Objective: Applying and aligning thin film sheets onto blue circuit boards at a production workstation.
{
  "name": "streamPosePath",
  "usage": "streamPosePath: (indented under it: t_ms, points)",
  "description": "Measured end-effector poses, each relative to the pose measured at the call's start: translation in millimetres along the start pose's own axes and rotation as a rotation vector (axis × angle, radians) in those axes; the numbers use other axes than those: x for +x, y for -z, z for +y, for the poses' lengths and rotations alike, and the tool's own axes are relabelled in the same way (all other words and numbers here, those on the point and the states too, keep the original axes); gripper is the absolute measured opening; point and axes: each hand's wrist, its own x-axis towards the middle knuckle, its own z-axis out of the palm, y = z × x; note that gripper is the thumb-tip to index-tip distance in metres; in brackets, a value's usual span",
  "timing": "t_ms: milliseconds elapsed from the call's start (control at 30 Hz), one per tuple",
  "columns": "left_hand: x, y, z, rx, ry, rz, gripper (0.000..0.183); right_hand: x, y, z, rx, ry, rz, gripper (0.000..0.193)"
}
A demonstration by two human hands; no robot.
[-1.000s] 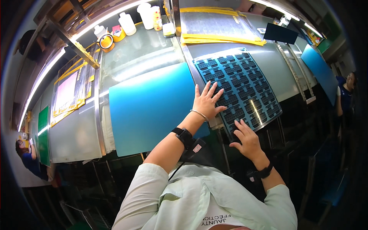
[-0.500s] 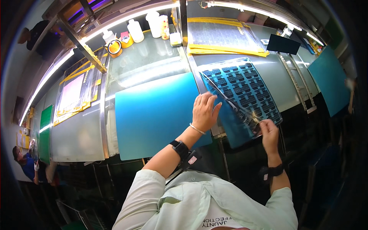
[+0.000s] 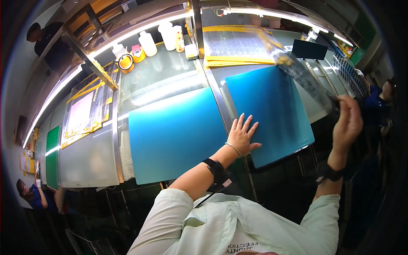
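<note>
A blue sheet (image 3: 276,110) lies on the right-hand glass-topped bench, tilted a little. My left hand (image 3: 243,137) rests with spread fingers on its left edge. Off to the right, my right hand (image 3: 348,121) pinches the near corner of a clear film with dark printed patterns (image 3: 304,78). The film is smeared by motion, lifted off the blue sheet and slanting toward the far edge. Another blue sheet (image 3: 176,134), plain and larger, lies on the bench to the left of my left hand.
Yellow-edged film sheets (image 3: 238,46) lie behind the blue sheet. White bottles (image 3: 148,43) and orange tape rolls (image 3: 126,63) stand at the back. A metal strip (image 3: 214,95) divides the benches. A dark panel (image 3: 309,49) stands back right. Other people are at far left and right.
My right hand has moved right and up, peeling the patterned film off the blue sheet. My left hand has moved down and right and now lies flat on that sheet.
</note>
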Motion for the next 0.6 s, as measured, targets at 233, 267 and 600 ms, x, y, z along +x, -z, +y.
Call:
streamPosePath:
  t_ms: [233,267,600]
  points:
    - [1.1,-4.4,9.3,-0.030,0.077,0.058,0.070,4.7,43.7,-36.8,-0.047,0.341,-0.176,0.012]
    - [-1.1,-7.0,6.9,-0.103,0.092,0.060,0.065,-5.2,48.3,-38.7,-0.088,0.294,-0.297,0.011]
    - [-58.2,43.1,-91.7,-2.343,1.007,0.423,0.055,-185.9,45.1,-10.5,0.302,-0.778,-0.526,0.019]
